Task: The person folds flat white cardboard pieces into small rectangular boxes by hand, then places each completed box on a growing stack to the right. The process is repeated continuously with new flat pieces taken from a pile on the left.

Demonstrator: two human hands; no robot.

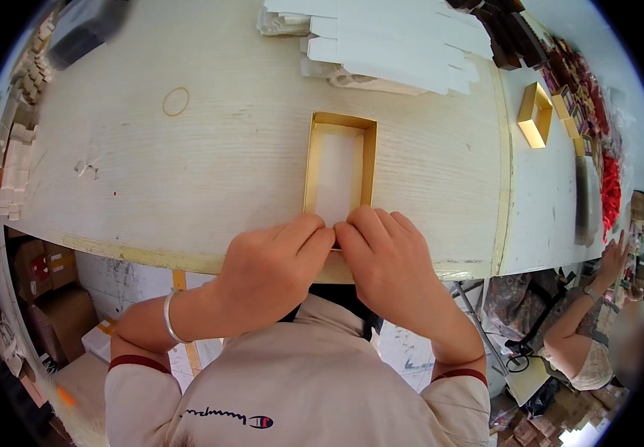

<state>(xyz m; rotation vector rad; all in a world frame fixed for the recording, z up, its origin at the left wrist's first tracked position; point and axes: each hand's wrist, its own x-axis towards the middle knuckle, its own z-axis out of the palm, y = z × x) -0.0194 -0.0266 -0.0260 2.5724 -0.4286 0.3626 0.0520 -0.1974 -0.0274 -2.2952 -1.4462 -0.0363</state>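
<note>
A shallow gold cardboard box (372, 160) with a white inside lies open side up on the table, its long sides running away from me. My left hand (277, 249) and my right hand (381, 238) meet at its near end wall. Both hands are closed, with thumbs and fingers pinching the near edge close to the middle. Most of that near wall is hidden behind my fingers. The far wall and both side walls stand up.
Flat white carton blanks (396, 45) lie stacked at the far side. A thin yellow rubber band (176, 101) is on the table at left. Another gold box (536, 115) stands on the adjoining table, where a co-worker's hand (614, 261) reaches in. Folded white cartons (17, 167) line the left edge.
</note>
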